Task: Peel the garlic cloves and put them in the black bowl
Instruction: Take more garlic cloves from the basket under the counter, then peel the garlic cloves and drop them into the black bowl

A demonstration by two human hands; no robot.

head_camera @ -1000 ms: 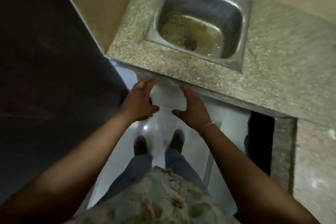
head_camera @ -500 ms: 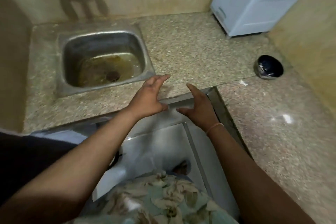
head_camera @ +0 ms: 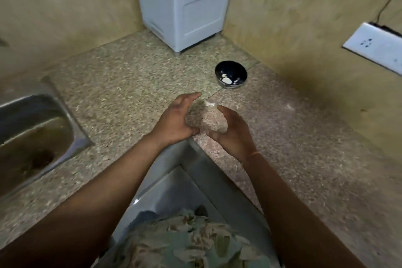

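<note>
The black bowl (head_camera: 231, 74) stands on the speckled counter (head_camera: 134, 85) near the corner, with a few pale garlic pieces (head_camera: 227, 80) inside. A small white scrap (head_camera: 209, 103) lies on the counter just beyond my fingertips. My left hand (head_camera: 177, 121) and my right hand (head_camera: 231, 131) hover over the counter's inner corner, palms facing each other, fingers relaxed and holding nothing. The bowl is about a hand's length beyond them, to the right.
A steel sink (head_camera: 32, 137) is set in the counter at the left. A white box-shaped appliance (head_camera: 185, 4) stands against the back wall. A white wall socket (head_camera: 374, 47) sits on the right wall. The counter bends in an L around me.
The view has swung right from the sink to the corner. Both hands have moved forward and right, from the counter's edge to above its surface. The bowl's contents are now visible.
</note>
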